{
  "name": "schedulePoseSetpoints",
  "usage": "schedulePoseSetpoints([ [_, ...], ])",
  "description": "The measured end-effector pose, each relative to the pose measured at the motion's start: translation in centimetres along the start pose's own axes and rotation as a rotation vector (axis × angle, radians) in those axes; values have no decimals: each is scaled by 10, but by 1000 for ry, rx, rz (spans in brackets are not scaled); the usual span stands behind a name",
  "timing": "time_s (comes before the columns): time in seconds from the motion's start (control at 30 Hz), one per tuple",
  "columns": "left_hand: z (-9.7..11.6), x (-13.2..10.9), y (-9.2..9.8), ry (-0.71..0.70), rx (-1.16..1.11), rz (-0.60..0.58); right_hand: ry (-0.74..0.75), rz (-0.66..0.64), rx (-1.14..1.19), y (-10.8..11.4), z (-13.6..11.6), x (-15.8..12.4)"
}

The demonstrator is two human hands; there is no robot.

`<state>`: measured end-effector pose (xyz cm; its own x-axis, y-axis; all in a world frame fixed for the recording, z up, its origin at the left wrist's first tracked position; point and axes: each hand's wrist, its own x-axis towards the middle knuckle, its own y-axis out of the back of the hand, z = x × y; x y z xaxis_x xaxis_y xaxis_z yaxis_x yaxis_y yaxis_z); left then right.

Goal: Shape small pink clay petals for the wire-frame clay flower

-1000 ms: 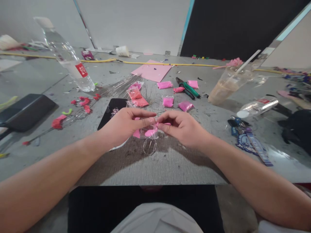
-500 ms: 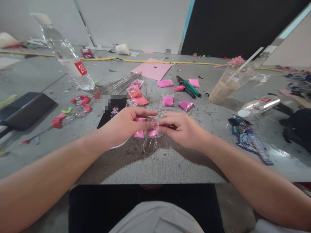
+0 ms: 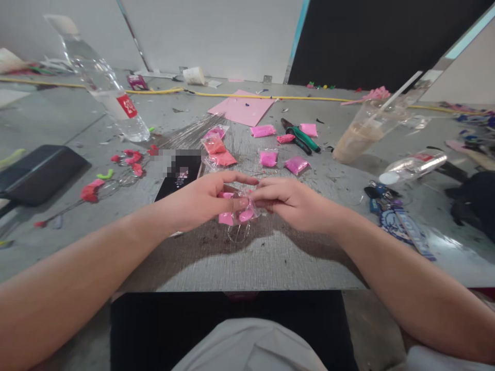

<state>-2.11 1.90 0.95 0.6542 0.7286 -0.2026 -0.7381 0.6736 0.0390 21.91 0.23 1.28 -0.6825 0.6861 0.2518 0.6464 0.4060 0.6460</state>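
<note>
Over the near middle of the table, my left hand (image 3: pixel 199 200) pinches a clear plastic packet of pink modelling clay (image 3: pixel 246 214) between thumb and fingers. My right hand (image 3: pixel 297 203) has its fingers closed at the packet's right side, and its fingertips partly hide it. Another pink piece (image 3: pixel 225 218) shows just left, under my left thumb. Below the packet lies a loop of thin wire (image 3: pixel 238 234). A phone (image 3: pixel 180 178) rests partly under my left hand. Beyond the hands lie pink packets (image 3: pixel 268 158) and orange-red ones (image 3: pixel 216 147).
Green-handled pliers (image 3: pixel 305 139) lie behind the packets, near a bundle of thin wires (image 3: pixel 193 133) and pink paper (image 3: pixel 243 107). A water bottle (image 3: pixel 112 98) stands left, a drink cup (image 3: pixel 358 134) right. A black dustpan (image 3: pixel 46 172), a lying bottle (image 3: pixel 415 166) and keychains (image 3: pixel 400 221) flank them.
My right fingers have shifted slightly over the packet's right edge. The packet in my left hand has tilted and moved a little to the right.
</note>
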Motion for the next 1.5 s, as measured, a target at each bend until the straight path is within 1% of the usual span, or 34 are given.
schedulePoseSetpoints([
  [0.03,0,0,0,2,12,5,-13,13,15,0,1,0],
  [0.13,0,1,0,24,57,69,-63,84,73,-2,2,1],
  [0.3,2,2,-1,2,131,64,-167,212,165,-13,0,1],
  [0.37,2,1,-1,1,178,88,-207,245,196,-18,0,1],
  [0.43,2,1,-1,15,196,98,-203,287,176,-21,0,0],
  [0.5,2,0,-1,20,146,74,-147,314,100,-21,0,1],
  [0.6,4,1,0,4,1,37,-39,270,19,-15,1,1],
  [0.67,5,2,2,-7,-37,43,-17,233,50,-11,1,1],
  [0.73,7,3,3,-11,-21,48,-58,248,130,-11,1,1],
  [0.83,7,2,3,-9,38,41,-182,313,271,-16,0,1],
  [0.9,6,1,1,-3,75,44,-247,340,310,-20,-2,0],
  [1.0,5,1,-3,11,115,66,-264,358,243,-21,-5,-1],
  [1.07,5,0,-5,10,148,85,-204,367,97,-17,-4,-1],
  [1.13,5,1,-4,-2,187,100,-107,330,-55,-12,-2,-1],
  [1.17,5,1,-4,-10,200,101,-65,293,-94,-9,-1,-1],
  [1.23,4,1,-3,-22,195,98,-25,210,-89,-6,0,-1],
  [1.3,3,1,-2,-28,154,81,-49,150,-22,-4,0,-1],
  [1.37,3,1,-1,-32,106,58,-125,138,79,-4,-1,0],
  [1.43,4,2,-1,-37,66,62,-221,226,208,-4,-1,0],
  [1.5,5,4,2,-34,61,139,-281,388,319,-4,0,2],
])
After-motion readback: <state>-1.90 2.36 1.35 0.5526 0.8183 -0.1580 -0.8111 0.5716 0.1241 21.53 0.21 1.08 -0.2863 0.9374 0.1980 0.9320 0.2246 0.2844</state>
